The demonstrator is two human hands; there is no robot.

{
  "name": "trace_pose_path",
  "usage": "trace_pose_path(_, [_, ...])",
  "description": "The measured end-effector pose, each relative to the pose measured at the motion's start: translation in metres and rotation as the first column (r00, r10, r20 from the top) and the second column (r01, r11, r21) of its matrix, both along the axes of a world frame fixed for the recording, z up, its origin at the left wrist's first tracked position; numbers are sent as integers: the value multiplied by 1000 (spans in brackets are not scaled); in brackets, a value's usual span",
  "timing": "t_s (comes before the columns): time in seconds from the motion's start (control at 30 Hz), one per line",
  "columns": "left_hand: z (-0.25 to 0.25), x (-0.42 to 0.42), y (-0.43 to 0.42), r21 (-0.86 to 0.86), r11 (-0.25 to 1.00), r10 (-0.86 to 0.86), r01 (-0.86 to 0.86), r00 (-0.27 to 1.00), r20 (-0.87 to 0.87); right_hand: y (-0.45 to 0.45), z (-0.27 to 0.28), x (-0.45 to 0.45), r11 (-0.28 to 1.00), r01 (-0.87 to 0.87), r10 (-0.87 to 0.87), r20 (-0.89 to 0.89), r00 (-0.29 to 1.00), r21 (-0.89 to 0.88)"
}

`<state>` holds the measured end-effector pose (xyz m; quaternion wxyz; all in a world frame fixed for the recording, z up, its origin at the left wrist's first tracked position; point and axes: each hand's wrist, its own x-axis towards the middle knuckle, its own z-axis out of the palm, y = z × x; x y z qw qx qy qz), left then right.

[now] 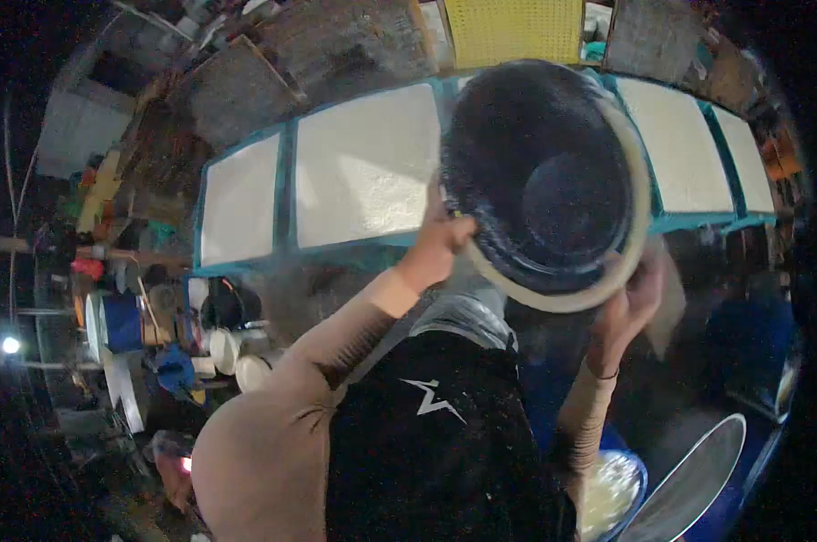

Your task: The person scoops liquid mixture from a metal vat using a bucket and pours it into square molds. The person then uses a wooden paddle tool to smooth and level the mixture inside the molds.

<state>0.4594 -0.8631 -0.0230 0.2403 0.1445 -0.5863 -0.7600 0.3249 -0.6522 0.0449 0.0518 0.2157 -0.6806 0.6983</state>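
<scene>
A large dark round tub [544, 172] with a pale rim is held up in front of me, tilted so that its inside shows. My left hand [434, 248] grips its left rim. Around the lower right rim, my right hand [632, 294] is closed, partly blurred. A pale blurred patch hangs beside that hand; I cannot make out what it is. Behind the tub stands a row of trays edged in teal, filled with a white, smooth-looking material: the wide left-middle tray [363, 167], the far left tray [239, 200] and the right tray [675, 149]. The tub hides part of the row.
At lower right are a blue-rimmed bucket [614, 492] holding pale liquid and a large round metal-rimmed pan or sieve [688, 488]. A yellow perforated crate [515, 32] stands behind the trays. Buckets and clutter, including a blue container [122, 322], crowd the left.
</scene>
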Motion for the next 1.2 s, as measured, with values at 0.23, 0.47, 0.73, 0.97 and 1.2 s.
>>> trace_pose_path(0.23, [13,-197,116,80,997,-13,20,996,-89,108,-10,-105,914,393,-375,161,913,-103])
trace_pose_path(0.47, [6,-440,225,48,769,-633,637,771,-70,221,10,-244,741,670,-662,-118,741,49])
trace_pose_path(0.73, [94,-571,447,11,188,-968,982,187,-167,380,100,-273,102,994,-844,-526,106,37])
trace_pose_path(0.97, [120,-542,846,-808,-63,-998,586,-27,58,687,89,-235,-303,895,-920,-145,-364,-328])
trace_pose_path(1.2, [42,-457,1045,-389,-767,-618,510,-750,236,914,-86,-163,-441,890,-875,168,-455,115])
